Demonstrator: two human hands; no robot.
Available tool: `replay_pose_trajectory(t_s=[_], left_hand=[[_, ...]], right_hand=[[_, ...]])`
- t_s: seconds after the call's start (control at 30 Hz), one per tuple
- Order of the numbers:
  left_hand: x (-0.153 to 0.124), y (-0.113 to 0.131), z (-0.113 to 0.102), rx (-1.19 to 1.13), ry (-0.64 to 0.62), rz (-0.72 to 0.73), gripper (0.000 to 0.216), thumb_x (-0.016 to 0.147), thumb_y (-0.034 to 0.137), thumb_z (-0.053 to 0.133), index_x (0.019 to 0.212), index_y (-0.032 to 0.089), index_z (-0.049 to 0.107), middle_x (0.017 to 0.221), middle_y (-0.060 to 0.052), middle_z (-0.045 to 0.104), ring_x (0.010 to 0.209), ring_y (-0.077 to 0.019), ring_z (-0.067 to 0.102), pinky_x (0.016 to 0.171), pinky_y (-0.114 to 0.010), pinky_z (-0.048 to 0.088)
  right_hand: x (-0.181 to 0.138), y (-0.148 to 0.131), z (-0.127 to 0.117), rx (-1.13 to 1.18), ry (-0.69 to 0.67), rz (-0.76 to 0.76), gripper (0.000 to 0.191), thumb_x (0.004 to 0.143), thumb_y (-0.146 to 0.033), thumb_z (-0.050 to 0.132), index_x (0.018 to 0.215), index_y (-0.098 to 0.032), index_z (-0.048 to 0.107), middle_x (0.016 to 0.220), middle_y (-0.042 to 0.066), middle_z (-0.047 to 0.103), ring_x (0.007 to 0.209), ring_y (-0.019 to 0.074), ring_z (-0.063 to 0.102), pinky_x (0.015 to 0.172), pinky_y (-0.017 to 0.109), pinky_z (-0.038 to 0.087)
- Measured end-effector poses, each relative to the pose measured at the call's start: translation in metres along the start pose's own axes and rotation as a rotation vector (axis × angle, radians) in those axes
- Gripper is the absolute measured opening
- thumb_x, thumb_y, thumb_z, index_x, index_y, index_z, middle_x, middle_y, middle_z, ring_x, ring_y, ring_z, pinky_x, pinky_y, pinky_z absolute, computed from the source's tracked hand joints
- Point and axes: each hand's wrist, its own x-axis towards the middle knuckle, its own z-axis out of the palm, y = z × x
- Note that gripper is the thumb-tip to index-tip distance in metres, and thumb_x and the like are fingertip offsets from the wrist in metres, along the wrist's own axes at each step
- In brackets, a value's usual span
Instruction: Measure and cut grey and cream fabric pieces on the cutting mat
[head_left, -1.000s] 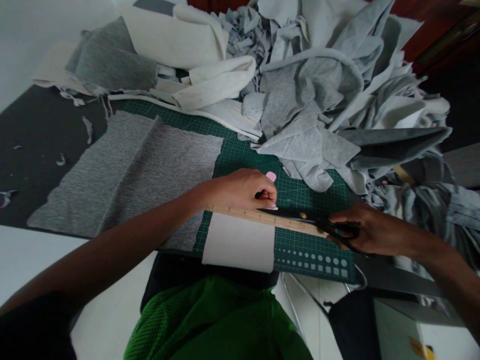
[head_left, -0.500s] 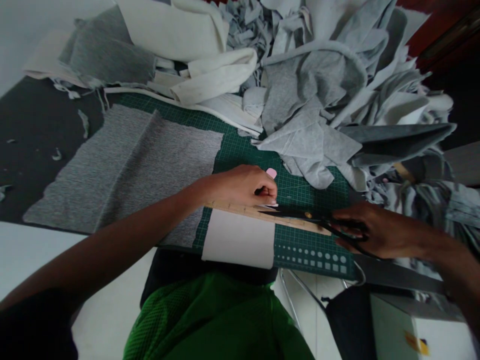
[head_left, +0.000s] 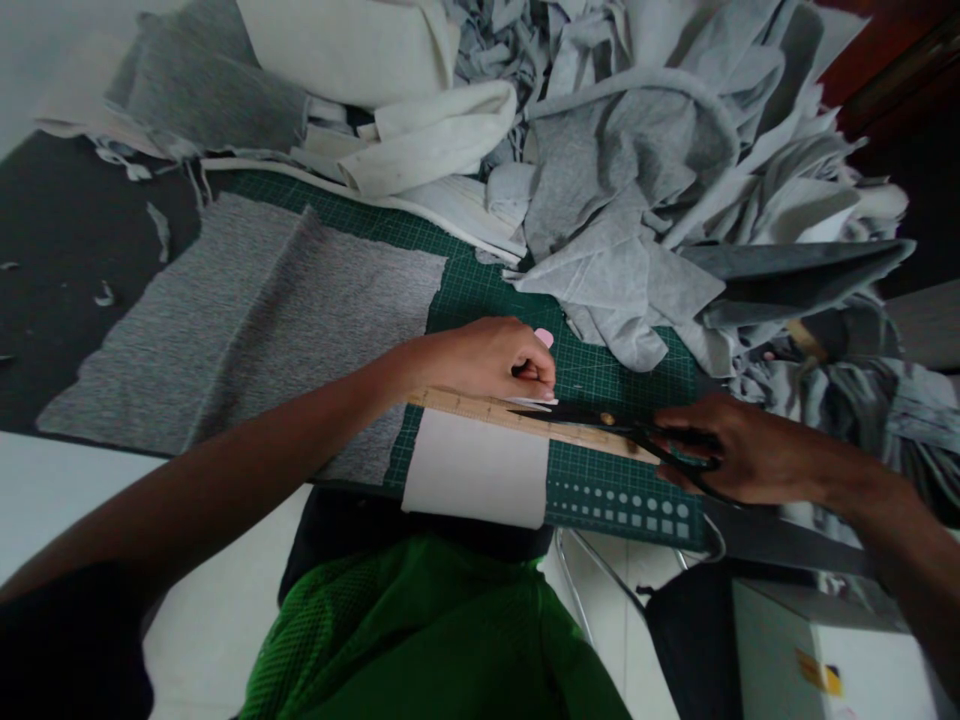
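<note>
My right hand is wrapped round the handles of black scissors, whose blades point left along a wooden ruler. The blade tips lie over the ruler, just below my left fingers. My left hand is closed, with its fingers pinching the edge of a pale pink fabric piece at the ruler's upper side. The ruler crosses that fabric, and the fabric's lower end hangs at the table's front edge. Part of the edge is hidden under my left fingers.
A green cutting mat lies beneath. A grey knit fabric sheet spreads to the left, partly under my left forearm. Grey and cream fabric scraps are heaped along the back. A small pink piece sits behind my left hand.
My right hand and the scissors have shifted slightly left, the blade tips sliding a little further along the ruler. My left hand keeps its pinch on the fabric edge.
</note>
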Motion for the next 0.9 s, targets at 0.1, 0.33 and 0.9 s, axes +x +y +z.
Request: replay_pose_trajectory(t_s=[0.1, 0.33, 0.9], left_hand=[[0.000, 0.000, -0.001, -0.002, -0.009, -0.001, 0.026, 0.097, 0.032, 0.066, 0.076, 0.019, 0.075, 0.064, 0.003, 0.057, 0.059, -0.0106, 0.046, 0.071, -0.028, 0.037], [0.001, 0.000, 0.000, -0.023, -0.004, -0.008, 0.026, 0.096, 0.032, 0.066, 0.076, 0.019, 0.076, 0.064, 0.003, 0.058, 0.059, -0.0104, 0.045, 0.075, -0.029, 0.039], [-0.005, -0.005, 0.002, -0.019, -0.002, -0.022, 0.023, 0.101, 0.032, 0.064, 0.092, 0.018, 0.079, 0.081, -0.002, 0.073, 0.070, -0.0120, 0.059, 0.069, -0.027, 0.035]], right_hand=[[0.005, -0.005, -0.002, 0.013, 0.005, -0.027, 0.018, 0.091, -0.034, 0.071, 0.081, -0.021, 0.064, 0.069, 0.001, 0.065, 0.057, 0.0143, 0.053, 0.054, 0.028, 0.034], [0.012, -0.008, 0.002, -0.077, 0.053, -0.078, 0.019, 0.092, -0.034, 0.070, 0.081, -0.021, 0.063, 0.065, -0.001, 0.063, 0.054, 0.0130, 0.052, 0.054, 0.028, 0.034], [0.020, -0.005, 0.012, -0.185, 0.149, -0.086, 0.017, 0.093, -0.038, 0.069, 0.089, -0.022, 0.064, 0.071, 0.003, 0.069, 0.057, 0.0169, 0.060, 0.057, 0.029, 0.036]])
